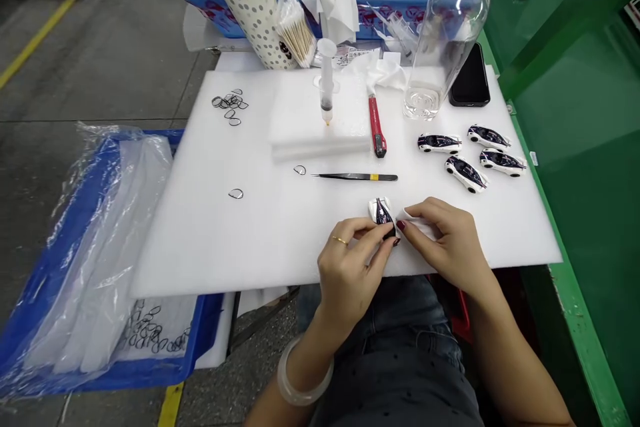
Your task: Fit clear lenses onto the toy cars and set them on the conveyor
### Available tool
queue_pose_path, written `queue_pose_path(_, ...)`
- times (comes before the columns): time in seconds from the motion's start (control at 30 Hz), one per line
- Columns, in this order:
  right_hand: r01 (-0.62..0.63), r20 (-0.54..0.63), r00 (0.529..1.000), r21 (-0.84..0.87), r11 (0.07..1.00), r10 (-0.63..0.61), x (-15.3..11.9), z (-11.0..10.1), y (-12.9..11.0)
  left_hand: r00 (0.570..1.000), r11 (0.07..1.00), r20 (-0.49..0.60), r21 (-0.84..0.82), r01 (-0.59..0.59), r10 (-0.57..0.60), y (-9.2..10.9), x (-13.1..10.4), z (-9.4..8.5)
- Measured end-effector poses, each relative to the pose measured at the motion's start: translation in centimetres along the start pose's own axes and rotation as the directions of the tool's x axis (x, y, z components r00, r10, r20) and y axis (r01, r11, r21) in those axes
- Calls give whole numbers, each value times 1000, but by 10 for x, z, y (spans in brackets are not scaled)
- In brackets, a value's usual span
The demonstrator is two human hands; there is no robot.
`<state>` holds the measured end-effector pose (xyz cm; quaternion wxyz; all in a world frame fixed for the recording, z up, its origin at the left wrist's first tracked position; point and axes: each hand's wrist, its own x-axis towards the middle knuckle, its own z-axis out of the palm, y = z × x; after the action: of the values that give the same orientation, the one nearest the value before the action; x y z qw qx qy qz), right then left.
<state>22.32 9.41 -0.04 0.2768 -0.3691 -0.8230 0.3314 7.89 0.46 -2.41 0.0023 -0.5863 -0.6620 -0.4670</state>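
Observation:
A small white toy car (pixel 381 209) with a dark, glossy top is pinched in the fingers of my left hand (pixel 353 260), just above the front part of the white foam board (pixel 240 247). Close beside it, my right hand (pixel 447 237) grips a white tissue (pixel 423 223) between thumb and fingers, near the car's side. Black tweezers (pixel 355 177) with a yellow band lie beyond the hands. By their tip rests a thin black-edged teardrop piece (pixel 299 170), and a similar loop (pixel 236 193) lies farther left.
Several finished-looking toy cars (pixel 465 173) stand at right. A syringe (pixel 327 80) stands on a foam block (pixel 295 113), beside a red utility knife (pixel 377 127). Behind are a clear bottle (pixel 445 33), phone (pixel 471 80), dotted flask (pixel 253 13) and cotton swabs (pixel 299 37). A blue tray (pixel 200 347) sits lower left.

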Motion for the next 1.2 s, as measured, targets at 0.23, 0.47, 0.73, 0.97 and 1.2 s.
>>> queue_pose_path(0.23, -18, 41, 999, -23, 1000, 19, 0, 1, 0, 986, 985, 66, -72, 158, -153, -4, 3, -8)
queue_pose_path(0.47, -7, 52, 999, -37, 999, 9, -1, 2, 1, 987, 988, 77, -50, 147, -143, -6, 1, -6)
queue_pose_path(0.73, -32, 63, 997, -45, 998, 35, 2, 3, -1, 976, 981, 109, -36, 192, -187, -3, 3, -8)
queue_pose_path(0.97, -88, 94, 992, 73, 993, 81, 3, -21, 1, 887, 980, 457, -142, 143, -63, -21, 21, -25)
queue_pose_path(1.2, -38, -236, 968, -470, 882, -85, 15, -21, -8, 889, 942, 457, -285, 176, -27, -35, 20, -28)
